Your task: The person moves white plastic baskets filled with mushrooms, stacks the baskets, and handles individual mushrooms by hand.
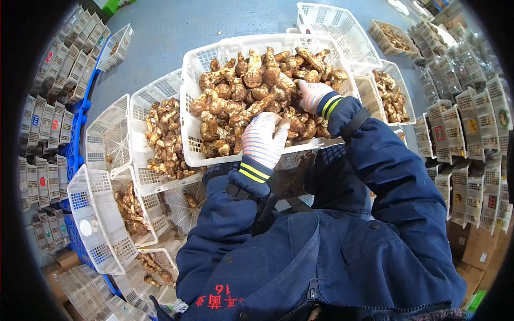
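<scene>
A big white plastic basket (pixel 214 160) heaped with brown, soil-specked mushrooms (pixel 235 92) is in front of me. Both my hands wear white gloves with thin coloured stripes. My left hand (pixel 263 140) rests over the near edge of the heap, its fingers curled down around a mushroom that they partly hide. Deeper in, on the right side of the heap, my right hand (pixel 315 96) has thumb and fingers closed on a mushroom, mostly covered by the glove. Pale stems and darker caps lie mixed around both hands.
Smaller white baskets of mushrooms stand to the left (pixel 166 136) and right (pixel 391 96). A white basket (pixel 337 32) sits beyond the big one. Stacked baskets line the left side near a blue pallet (pixel 80 123) and the right side (pixel 471 128). Cardboard boxes (pixel 482 249) lie at lower right.
</scene>
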{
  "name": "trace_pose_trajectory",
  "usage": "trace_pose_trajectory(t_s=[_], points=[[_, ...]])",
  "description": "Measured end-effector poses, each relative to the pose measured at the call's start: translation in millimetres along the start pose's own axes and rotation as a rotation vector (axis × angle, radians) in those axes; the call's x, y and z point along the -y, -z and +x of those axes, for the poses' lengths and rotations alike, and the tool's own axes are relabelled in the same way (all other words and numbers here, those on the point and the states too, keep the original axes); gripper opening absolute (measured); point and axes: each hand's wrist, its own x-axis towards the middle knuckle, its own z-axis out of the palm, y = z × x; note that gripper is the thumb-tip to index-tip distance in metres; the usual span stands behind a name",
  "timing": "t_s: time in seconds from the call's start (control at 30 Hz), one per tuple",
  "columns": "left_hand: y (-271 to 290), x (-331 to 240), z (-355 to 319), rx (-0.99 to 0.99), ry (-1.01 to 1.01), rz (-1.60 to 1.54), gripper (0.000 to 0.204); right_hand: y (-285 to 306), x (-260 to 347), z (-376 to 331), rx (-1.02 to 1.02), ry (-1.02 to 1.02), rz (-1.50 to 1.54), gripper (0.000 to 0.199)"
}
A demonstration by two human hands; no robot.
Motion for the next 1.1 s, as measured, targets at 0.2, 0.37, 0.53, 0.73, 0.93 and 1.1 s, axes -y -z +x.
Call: trace_pose_trajectory(t_s=[0.2, 0.37, 0.53, 0.73, 0.93, 1.1], points=[[-2.2, 1.9, -1.1, -0.042, -0.057, 0.007, 0.02, -20.7, -53.6, 16.5, 0.11, -0.068, 0.944, 0.022], [-3.7, 2.7, -1.9, -0.023, 0.079, -0.217, 0.018, 31.1, -32.2, -55.0, 0.112, -0.211, 1.422, 0.015], [-8.6, -38.4, -1.5, 0.035, 0.313, -0.761, 0.022, -0.6, -52.9, -100.7, 0.086, -0.069, 1.921, 0.035], [-15.9, -59.4, -7.6, 0.183, 0.417, -1.674, 0.05, 21.6, -8.5, -164.7, 0.305, 0.288, 2.294, 0.043], [-6.6, -77.0, -8.7, 0.215, 0.421, -1.494, 0.039, 1.9, 1.6, -186.7, 0.524, 0.209, 2.42, 0.039], [-7.1, -86.0, -15.7, 0.163, 0.55, -1.261, 0.032, 4.6, 14.6, -198.4, 0.172, 0.288, 2.037, 0.044]])
